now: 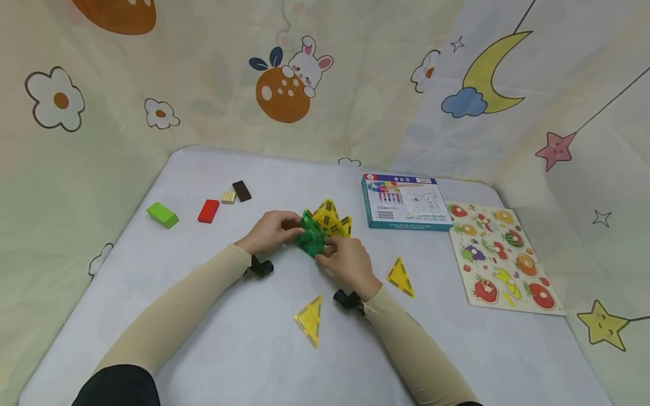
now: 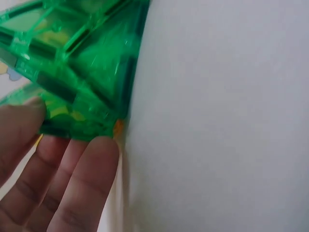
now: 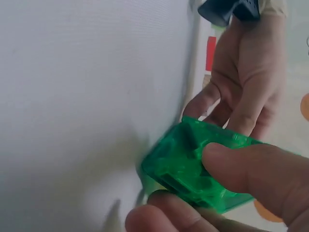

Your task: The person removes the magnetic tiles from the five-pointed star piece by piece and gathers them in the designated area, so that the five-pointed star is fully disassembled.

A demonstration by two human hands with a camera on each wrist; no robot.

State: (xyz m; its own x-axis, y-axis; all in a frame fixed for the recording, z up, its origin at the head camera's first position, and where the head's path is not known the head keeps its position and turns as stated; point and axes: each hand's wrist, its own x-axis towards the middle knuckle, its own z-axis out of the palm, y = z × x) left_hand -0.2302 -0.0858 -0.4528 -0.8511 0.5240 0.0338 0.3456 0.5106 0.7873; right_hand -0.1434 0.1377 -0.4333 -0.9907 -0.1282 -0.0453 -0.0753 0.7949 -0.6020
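Note:
Between the two hands, in the head view, are see-through green magnetic tiles (image 1: 311, 241) joined at angles. My left hand (image 1: 271, 231) pinches their left side; in the left wrist view its thumb and fingers grip a lower edge of the green tiles (image 2: 91, 67). From the right, my right hand (image 1: 350, 260) pinches them too, its thumb pressed on the green face (image 3: 176, 166) and fingers underneath in the right wrist view. Right behind the green tiles, several yellow magnetic tiles (image 1: 327, 214) stand in a cluster, partly hidden by them.
Two loose yellow triangle tiles (image 1: 308, 322) lie nearer on the white table (image 1: 228, 349). To the left are a green block (image 1: 162, 215), a red block (image 1: 208, 211), a pale block (image 1: 228, 197) and a dark block (image 1: 242, 191). A flat box (image 1: 406, 203) touches a fruit puzzle board (image 1: 500, 256) at right.

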